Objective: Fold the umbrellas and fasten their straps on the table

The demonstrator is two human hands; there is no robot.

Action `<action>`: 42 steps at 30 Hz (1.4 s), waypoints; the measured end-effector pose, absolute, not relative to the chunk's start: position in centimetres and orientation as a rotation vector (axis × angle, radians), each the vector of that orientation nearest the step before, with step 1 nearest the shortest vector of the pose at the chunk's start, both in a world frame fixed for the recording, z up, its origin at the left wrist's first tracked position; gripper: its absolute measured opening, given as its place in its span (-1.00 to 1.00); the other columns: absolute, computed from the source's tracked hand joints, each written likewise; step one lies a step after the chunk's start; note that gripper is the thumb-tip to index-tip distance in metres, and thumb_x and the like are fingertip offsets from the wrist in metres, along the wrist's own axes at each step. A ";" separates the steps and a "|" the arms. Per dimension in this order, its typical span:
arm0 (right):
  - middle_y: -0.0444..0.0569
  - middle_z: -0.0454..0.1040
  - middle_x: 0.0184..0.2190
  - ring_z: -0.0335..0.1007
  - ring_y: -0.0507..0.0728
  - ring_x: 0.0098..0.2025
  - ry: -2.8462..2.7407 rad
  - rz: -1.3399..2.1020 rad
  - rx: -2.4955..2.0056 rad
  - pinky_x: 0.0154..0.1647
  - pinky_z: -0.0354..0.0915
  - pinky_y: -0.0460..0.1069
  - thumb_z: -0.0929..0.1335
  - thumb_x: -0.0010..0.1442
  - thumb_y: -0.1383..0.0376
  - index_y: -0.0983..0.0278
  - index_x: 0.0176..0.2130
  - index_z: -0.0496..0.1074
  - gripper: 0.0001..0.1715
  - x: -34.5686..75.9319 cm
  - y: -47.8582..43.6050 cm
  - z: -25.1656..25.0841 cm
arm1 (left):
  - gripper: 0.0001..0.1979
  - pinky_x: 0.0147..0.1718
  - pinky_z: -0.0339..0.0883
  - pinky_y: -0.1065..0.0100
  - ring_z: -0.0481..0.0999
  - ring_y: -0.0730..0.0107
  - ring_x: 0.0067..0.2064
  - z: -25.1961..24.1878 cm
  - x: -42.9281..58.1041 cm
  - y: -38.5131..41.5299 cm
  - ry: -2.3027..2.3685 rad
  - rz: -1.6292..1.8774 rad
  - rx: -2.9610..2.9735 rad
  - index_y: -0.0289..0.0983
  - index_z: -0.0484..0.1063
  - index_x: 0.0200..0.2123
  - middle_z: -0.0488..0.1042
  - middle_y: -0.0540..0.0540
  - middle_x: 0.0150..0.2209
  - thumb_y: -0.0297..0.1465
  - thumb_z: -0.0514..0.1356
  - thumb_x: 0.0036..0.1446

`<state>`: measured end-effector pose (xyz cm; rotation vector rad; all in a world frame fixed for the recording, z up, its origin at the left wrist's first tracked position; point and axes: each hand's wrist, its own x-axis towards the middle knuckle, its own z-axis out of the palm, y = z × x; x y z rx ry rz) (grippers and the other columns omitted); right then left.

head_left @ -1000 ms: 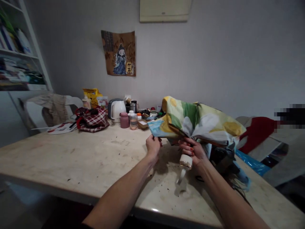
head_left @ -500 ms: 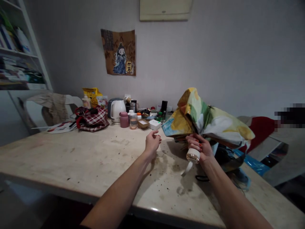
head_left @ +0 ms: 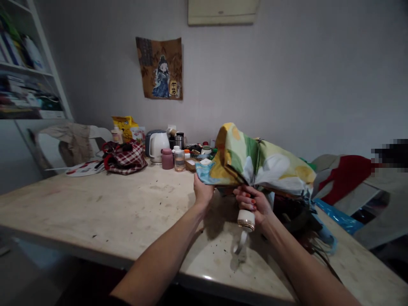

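Note:
A partly folded umbrella (head_left: 270,163) with a yellow, green, white and blue flower print is held above the table. My right hand (head_left: 255,202) is wrapped round its shaft, just above the white handle (head_left: 246,220) with gold rings. A pale wrist strap dangles from the handle's end. At the umbrella's left side, my left hand (head_left: 203,191) meets the blue corner of the cloth. The cloth covers my left fingers, so I cannot see whether they grip it. The canopy bulges in loose folds, with a dark rib showing near the middle.
On the table (head_left: 127,204), a plaid bag (head_left: 127,158), a white kettle (head_left: 158,146), a pink jar (head_left: 167,159) and a clear jar (head_left: 179,160) stand at the back. Dark items and a blue plastic bag (head_left: 338,216) lie at right. A person sits beyond the right edge.
The umbrella has moved left and slightly toward me in my right hand. My left hand, earlier apart from it, is now at the cloth's left corner, with its fingers behind it.

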<state>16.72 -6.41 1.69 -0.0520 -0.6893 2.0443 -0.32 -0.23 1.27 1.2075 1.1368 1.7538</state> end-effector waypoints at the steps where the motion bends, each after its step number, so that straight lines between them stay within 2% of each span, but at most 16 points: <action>1: -0.20 0.25 -0.54 0.11 -0.18 -0.69 -0.698 2.060 -0.061 -0.76 0.13 -0.28 0.32 0.25 0.42 0.33 -0.48 0.15 -0.69 16.6 -6.4 1.6 | -0.62 -0.35 0.29 0.42 0.49 0.37 -0.30 1.3 -0.5 -0.3 1.162 1.777 1.240 -0.25 0.39 -0.19 0.55 -0.10 -0.27 -0.48 0.30 -0.17; 4: -0.22 0.22 -0.58 0.06 -0.18 -0.70 -0.718 2.075 -0.089 -0.76 0.14 -0.27 0.32 0.26 0.40 0.31 -0.51 0.10 -0.63 16.6 -6.3 1.7 | -0.78 -0.36 0.25 0.39 0.46 0.33 -0.36 1.9 -1.0 -0.6 1.277 1.796 1.377 -0.26 0.42 -0.32 0.54 -0.10 -0.37 -0.53 0.24 -0.12; 7: -0.22 0.23 -0.58 0.05 -0.19 -0.70 -0.733 2.038 -0.118 -0.78 0.09 -0.28 0.34 0.23 0.42 0.32 -0.51 0.10 -0.64 16.9 -6.4 2.0 | -0.76 -0.33 0.24 0.35 0.46 0.28 -0.34 2.5 -1.5 -0.7 1.371 1.812 1.427 -0.24 0.38 -0.32 0.52 -0.12 -0.37 -0.57 0.21 -0.13; 11: -0.23 0.21 -0.59 0.03 -0.19 -0.71 -0.736 2.026 -0.182 -0.80 0.03 -0.30 0.37 0.19 0.43 0.33 -0.51 0.12 -0.64 17.1 -6.7 2.4 | -0.52 -0.21 0.32 0.33 0.49 0.26 -0.22 3.5 -2.6 0.4 1.016 1.920 1.245 -0.25 0.29 -0.18 0.50 -0.14 -0.26 -0.56 0.29 -0.26; 14: -0.24 0.19 -0.60 0.01 -0.19 -0.72 -0.725 2.027 -0.167 -0.80 0.03 -0.31 0.37 0.18 0.43 0.32 -0.51 0.10 -0.63 17.3 -7.0 2.6 | -0.35 -0.12 0.33 0.34 0.47 0.26 -0.10 4.3 -4.1 1.0 0.505 1.780 1.204 -0.26 0.32 -0.10 0.49 -0.15 -0.13 -0.57 0.33 -0.40; 18: -0.24 0.18 -0.58 0.02 -0.20 -0.71 -0.708 2.044 -0.054 -0.81 -0.01 -0.32 0.37 0.17 0.44 0.30 -0.53 0.02 -0.56 18.3 -7.5 2.9 | -0.29 0.02 0.27 0.35 0.38 0.28 0.09 5.0 -6.1 1.1 0.053 1.580 1.091 -0.20 0.35 0.07 0.33 -0.17 0.17 -0.47 0.32 -0.27; 21: -0.24 0.16 -0.57 0.04 -0.20 -0.69 -0.709 2.091 0.015 -0.79 -0.03 -0.33 0.34 0.20 0.44 0.29 -0.54 0.00 -0.55 19.1 -7.7 2.9 | -0.31 0.04 0.26 0.35 0.36 0.27 0.12 4.7 -6.7 1.6 0.089 1.600 1.091 -0.17 0.37 0.09 0.24 -0.16 0.26 -0.35 0.40 -0.19; 23: -0.22 0.17 -0.55 0.05 -0.20 -0.68 -0.717 2.122 0.068 -0.78 -0.03 -0.33 0.33 0.21 0.44 0.30 -0.53 0.02 -0.58 19.6 -7.7 2.9 | -0.28 0.03 0.27 0.32 0.39 0.22 0.10 4.2 -6.8 2.2 0.167 1.535 1.200 -0.22 0.40 0.07 0.33 -0.20 0.19 -0.25 0.46 -0.22; 26: -0.20 0.19 -0.53 0.04 -0.19 -0.67 -0.725 2.160 0.082 -0.77 0.00 -0.32 0.32 0.21 0.43 0.30 -0.53 0.05 -0.61 20.2 -7.4 2.8 | -0.24 -0.06 0.32 0.29 0.47 0.18 -0.04 3.8 -6.9 2.7 0.231 1.382 1.375 -0.32 0.48 -0.02 0.50 -0.24 -0.03 -0.12 0.50 -0.34; 29: -0.23 0.17 -0.57 -0.01 -0.18 -0.70 -0.732 2.176 0.049 -0.77 0.04 -0.30 0.32 0.21 0.41 0.30 -0.53 0.06 -0.62 20.8 -7.1 2.6 | -0.25 -0.13 0.35 0.27 0.49 0.21 -0.15 4.1 -7.5 2.6 0.363 1.283 1.559 -0.31 0.50 -0.08 0.54 -0.17 -0.18 -0.10 0.51 -0.40; 31: -0.25 0.14 -0.59 -0.04 -0.18 -0.71 -0.753 2.172 0.016 -0.77 0.05 -0.30 0.32 0.22 0.39 0.30 -0.54 0.05 -0.60 21.2 -6.9 2.6 | -0.41 -0.05 0.32 0.19 0.47 0.17 -0.12 4.5 -7.8 2.2 0.488 1.202 1.829 -0.29 0.56 -0.23 0.53 -0.15 -0.20 -0.14 0.51 -0.38; 33: -0.24 0.15 -0.60 -0.04 -0.19 -0.71 -0.782 2.151 -0.047 -0.79 0.04 -0.31 0.32 0.22 0.40 0.30 -0.54 0.04 -0.59 21.5 -6.6 2.5 | -0.63 0.09 0.21 0.12 0.39 0.08 0.01 5.0 -8.1 1.7 0.569 1.232 2.093 -0.29 0.55 -0.48 0.50 -0.18 -0.11 -0.21 0.51 -0.36; 35: -0.22 0.19 -0.57 -0.01 -0.19 -0.70 -0.791 2.117 -0.091 -0.80 0.01 -0.32 0.34 0.19 0.42 0.31 -0.52 0.06 -0.62 21.6 -6.4 2.4 | -0.69 0.15 0.13 0.12 0.32 0.05 0.10 5.4 -8.1 1.1 0.539 1.372 2.164 -0.30 0.53 -0.54 0.45 -0.20 -0.03 -0.22 0.48 -0.29; 37: -0.21 0.20 -0.55 0.02 -0.20 -0.69 -0.784 2.101 -0.106 -0.80 -0.01 -0.33 0.34 0.18 0.45 0.32 -0.50 0.08 -0.65 21.6 -6.3 2.4 | -0.67 0.03 0.26 0.19 0.40 0.14 -0.02 5.6 -8.1 0.5 0.453 1.426 2.026 -0.31 0.54 -0.43 0.48 -0.18 -0.12 -0.16 0.41 -0.14; 39: -0.22 0.19 -0.55 0.03 -0.20 -0.69 -0.780 2.118 -0.118 -0.81 -0.02 -0.34 0.33 0.19 0.46 0.32 -0.49 0.07 -0.66 21.4 -6.3 2.5 | -0.60 -0.25 0.34 0.32 0.43 0.32 -0.29 5.6 -8.0 0.1 0.399 1.371 1.863 -0.33 0.50 -0.38 0.48 -0.11 -0.35 -0.07 0.33 -0.04; 42: -0.22 0.20 -0.56 0.03 -0.20 -0.69 -0.784 2.170 -0.154 -0.81 -0.01 -0.34 0.32 0.21 0.44 0.31 -0.50 0.03 -0.62 20.8 -6.5 2.7 | -0.55 -0.49 0.23 0.45 0.28 0.50 -0.50 5.6 -8.0 -0.1 0.439 1.208 1.810 -0.34 0.41 -0.49 0.36 0.01 -0.55 -0.03 0.35 -0.10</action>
